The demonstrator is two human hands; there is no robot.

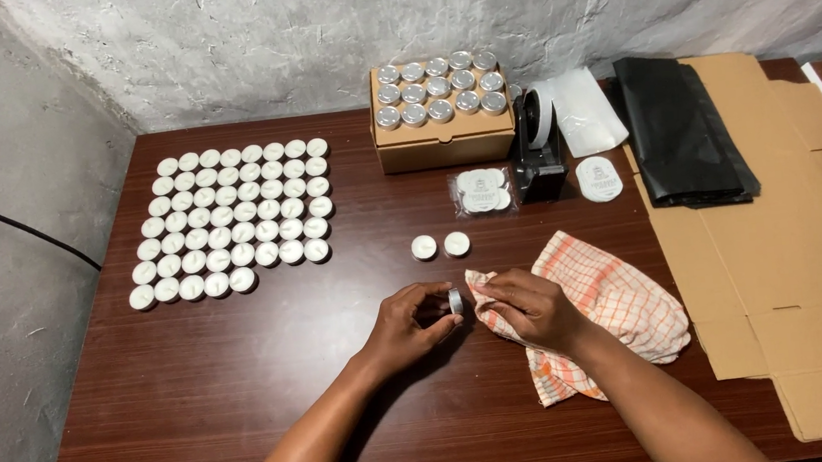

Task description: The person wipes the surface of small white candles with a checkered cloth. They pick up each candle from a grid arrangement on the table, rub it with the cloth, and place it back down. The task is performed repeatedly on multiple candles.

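Behind tealight in left hand: tan box.

Tape dispenser, black bags, flattened cardboard

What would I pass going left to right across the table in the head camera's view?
Grid of white tealights → left hand holding a small metal cup → right hand on the orange checked cloth → black plastic sheet → flattened cardboard.
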